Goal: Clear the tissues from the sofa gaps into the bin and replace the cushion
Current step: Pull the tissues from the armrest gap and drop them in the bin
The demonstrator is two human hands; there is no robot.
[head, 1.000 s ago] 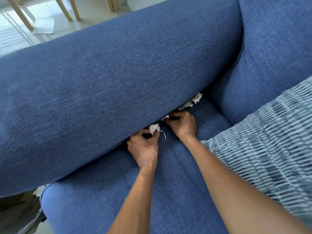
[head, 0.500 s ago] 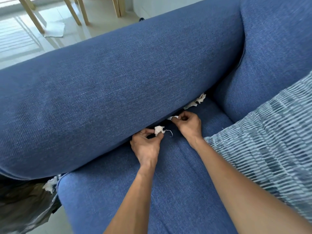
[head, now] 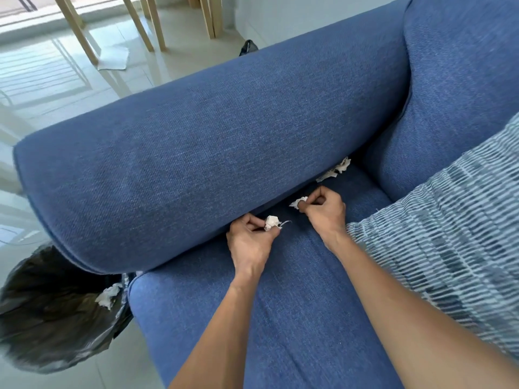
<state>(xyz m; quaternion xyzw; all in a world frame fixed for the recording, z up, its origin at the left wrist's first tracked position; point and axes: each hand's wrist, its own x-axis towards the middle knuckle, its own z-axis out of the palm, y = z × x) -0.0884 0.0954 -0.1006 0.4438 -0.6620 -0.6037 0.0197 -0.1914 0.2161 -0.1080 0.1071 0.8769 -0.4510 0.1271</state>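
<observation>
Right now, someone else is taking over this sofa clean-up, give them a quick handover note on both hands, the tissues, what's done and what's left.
Left hand: fingers pinched on a crumpled tissue wad, at the gap under the armrest.
Right hand: fingers pinched on a smaller tissue scrap.
Another tissue sits wedged in the gap near the back corner.
Bin bag is on the floor left of the seat, one tissue at its edge.
Done: two pieces pulled free.
Left: bin both, pull out the corner tissue, replace the striped cushion.
</observation>
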